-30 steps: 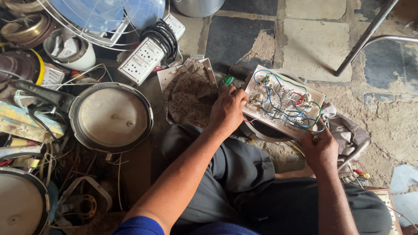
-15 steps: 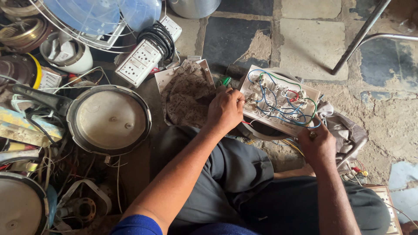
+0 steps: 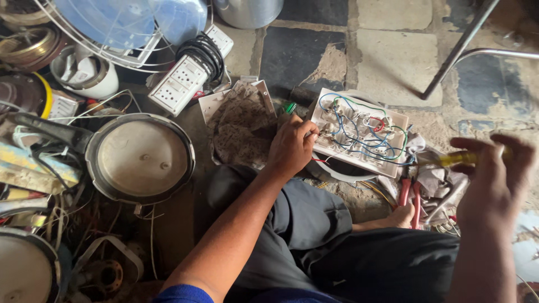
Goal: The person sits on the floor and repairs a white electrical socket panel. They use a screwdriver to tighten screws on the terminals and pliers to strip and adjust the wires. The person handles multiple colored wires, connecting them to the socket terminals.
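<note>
The left hand (image 3: 292,147) lay curled shut over the near-left edge of the white switch panel (image 3: 359,134), fingers together and pressing it down, with a green-capped tool (image 3: 289,107) poking out at the hand's 12 o'clock; whether the hand also clasped that tool could not be told. The panel rested back-side up on a round rim at the centre of the view, its blue, red and green wires (image 3: 359,132) exposed and looped between terminals; judging by that, the wiring was open and under work, the panel not yet turned over or refitted. The right hand (image 3: 491,174), at 3 o'clock and blurred, was clamped round a yellow-handled screwdriver (image 3: 466,157), lifted off the panel and apart from it; red-handled pliers (image 3: 410,193) lay untouched near the bare foot (image 3: 401,216).

No packages or signs could be made out; a second white socket board (image 3: 181,85) lay face up at 11 o'clock beside a coil of black cable (image 3: 203,54); a flat yellow and blue strip (image 3: 33,168) lay at 9 o'clock, any markings too small to tell; a round metal lid (image 3: 140,158) sat at 9 o'clock of the left hand; a fan guard with a blue blade (image 3: 112,22) filled the top left.
</note>
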